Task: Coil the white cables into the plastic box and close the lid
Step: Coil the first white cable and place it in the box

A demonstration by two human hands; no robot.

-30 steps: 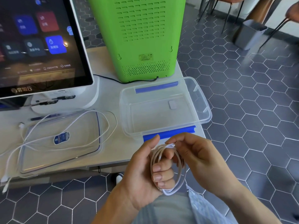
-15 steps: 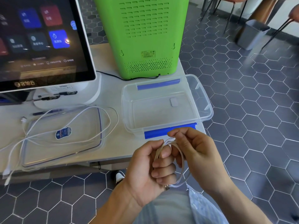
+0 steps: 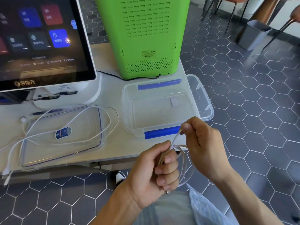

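Observation:
A coiled white cable (image 3: 183, 161) hangs in front of the table edge. My left hand (image 3: 155, 172) grips the bundle of loops. My right hand (image 3: 203, 143) pinches the cable's free end between thumb and forefinger, lifted just above the coil. The clear plastic box (image 3: 201, 101) with blue clips stands open on the table's right end, just beyond my hands; only a small white tag shows inside. Its clear lid (image 3: 84, 153) lies flat to the left. A second white cable (image 3: 71, 120) sprawls loosely over the lid, its ends trailing off the table's left front.
A big touchscreen terminal (image 3: 40, 38) on a white stand fills the back left. A green perforated machine (image 3: 142, 34) stands behind the box, its black cord on the table. Grey hexagon floor tiles, chair legs and a grey bin (image 3: 253, 34) lie to the right.
My right hand has risen from the coil, pulling the cable's end up and away from my left hand. The left hand keeps its grip on the loops.

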